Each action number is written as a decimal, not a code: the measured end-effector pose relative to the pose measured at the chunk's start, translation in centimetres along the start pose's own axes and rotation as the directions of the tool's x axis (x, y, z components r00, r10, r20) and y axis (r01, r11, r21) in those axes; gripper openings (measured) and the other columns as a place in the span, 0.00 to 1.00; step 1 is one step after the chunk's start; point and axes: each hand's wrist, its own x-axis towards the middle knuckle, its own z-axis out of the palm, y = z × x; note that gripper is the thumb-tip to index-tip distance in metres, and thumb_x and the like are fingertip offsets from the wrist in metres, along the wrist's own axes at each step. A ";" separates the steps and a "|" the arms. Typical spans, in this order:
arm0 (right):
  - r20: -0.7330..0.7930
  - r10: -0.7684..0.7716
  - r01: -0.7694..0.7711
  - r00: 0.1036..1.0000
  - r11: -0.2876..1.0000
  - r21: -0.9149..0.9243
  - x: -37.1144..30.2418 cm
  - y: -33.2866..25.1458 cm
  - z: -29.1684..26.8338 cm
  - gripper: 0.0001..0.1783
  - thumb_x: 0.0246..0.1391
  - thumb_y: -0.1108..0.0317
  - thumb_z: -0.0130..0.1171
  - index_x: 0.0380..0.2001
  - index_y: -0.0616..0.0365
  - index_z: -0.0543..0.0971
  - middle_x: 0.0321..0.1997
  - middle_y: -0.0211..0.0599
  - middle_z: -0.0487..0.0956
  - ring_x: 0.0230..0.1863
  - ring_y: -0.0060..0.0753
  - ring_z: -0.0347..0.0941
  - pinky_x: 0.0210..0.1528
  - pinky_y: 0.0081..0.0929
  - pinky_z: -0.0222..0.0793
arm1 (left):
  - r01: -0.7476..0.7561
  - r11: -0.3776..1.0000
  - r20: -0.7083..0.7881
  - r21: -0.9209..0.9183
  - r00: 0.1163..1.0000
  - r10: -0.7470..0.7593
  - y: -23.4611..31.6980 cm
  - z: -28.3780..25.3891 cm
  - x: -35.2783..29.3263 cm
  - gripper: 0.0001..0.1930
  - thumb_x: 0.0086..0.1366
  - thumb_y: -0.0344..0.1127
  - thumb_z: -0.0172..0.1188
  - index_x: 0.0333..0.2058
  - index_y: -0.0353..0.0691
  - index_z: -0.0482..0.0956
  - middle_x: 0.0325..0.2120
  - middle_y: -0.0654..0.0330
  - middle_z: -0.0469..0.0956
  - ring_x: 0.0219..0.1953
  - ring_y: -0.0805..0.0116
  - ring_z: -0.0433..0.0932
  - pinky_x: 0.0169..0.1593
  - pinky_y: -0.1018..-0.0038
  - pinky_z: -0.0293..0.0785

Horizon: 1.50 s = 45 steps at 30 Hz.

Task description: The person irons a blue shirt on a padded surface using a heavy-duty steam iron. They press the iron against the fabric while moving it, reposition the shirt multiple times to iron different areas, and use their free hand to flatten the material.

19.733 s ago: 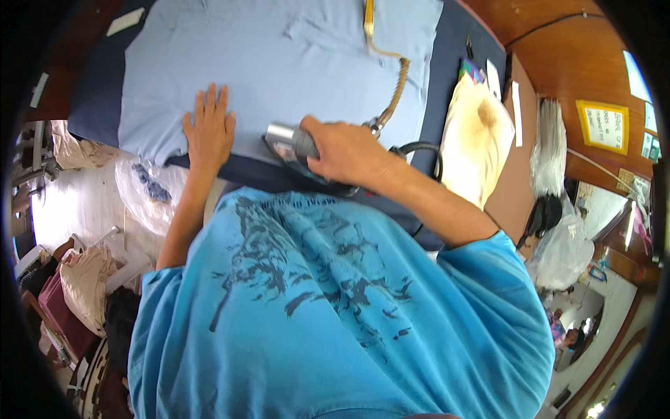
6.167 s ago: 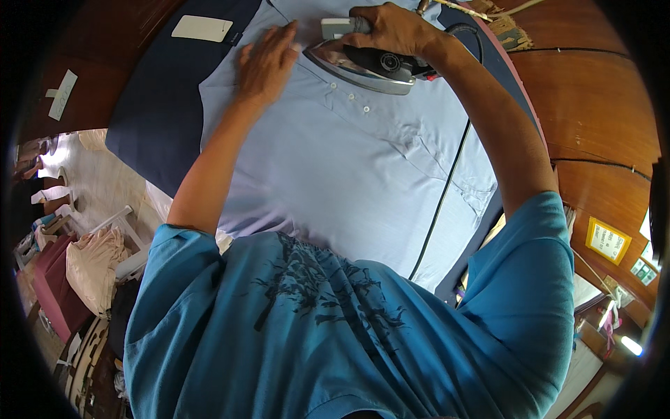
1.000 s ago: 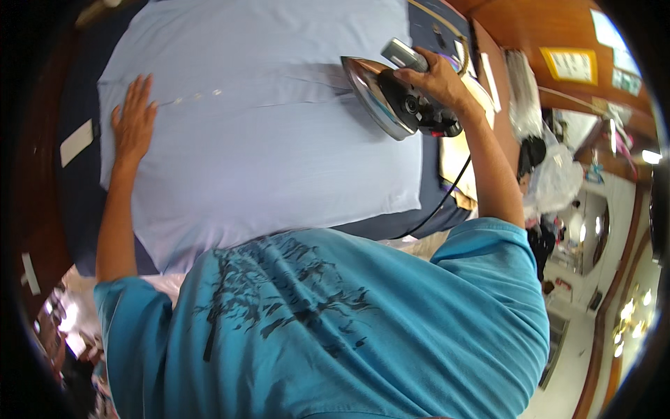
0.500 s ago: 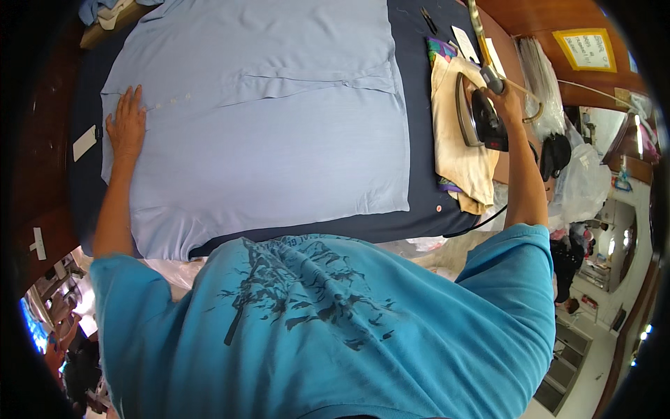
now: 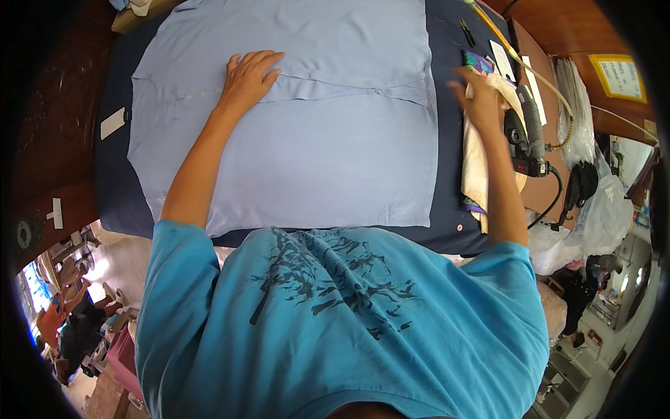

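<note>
A light blue shirt [image 5: 335,153] lies spread over the dark blue board, a creased fold running across its middle. My left hand [image 5: 251,78] rests on the cloth at the left end of that fold, fingers spread and bent a little. To the right of the shirt, my right hand [image 5: 480,101] is open and slightly blurred, fingers apart, with nothing in it. Beside that hand stands the black iron [image 5: 520,136] with a grey handle [image 5: 532,115], its soleplate hidden from me. Under the right forearm is a folded cream cloth [image 5: 474,164] with a patterned edge.
A hose [image 5: 551,77] and a black cable [image 5: 557,199] run from the iron. Small thread snips [image 5: 467,33] and white tags [image 5: 502,59] lie at the far right. One white tag [image 5: 112,123] is left of the shirt. Clear plastic bags [image 5: 607,199] hang at right.
My right hand has let go of the iron and moved left of it. My left hand has slid from the shirt's left edge toward the middle fold. The whole view has shifted slightly.
</note>
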 end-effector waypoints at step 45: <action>0.325 -0.222 0.239 0.919 0.971 -0.013 4.8 -7.2 9.9 0.15 0.48 0.63 0.59 0.41 0.51 0.75 0.41 0.31 0.75 0.46 0.36 0.68 0.51 0.39 0.59 | -0.062 0.985 0.086 -0.160 0.993 0.077 5.0 2.1 3.4 0.10 0.61 0.38 0.55 0.41 0.48 0.74 0.38 0.67 0.74 0.46 0.68 0.70 0.59 0.62 0.51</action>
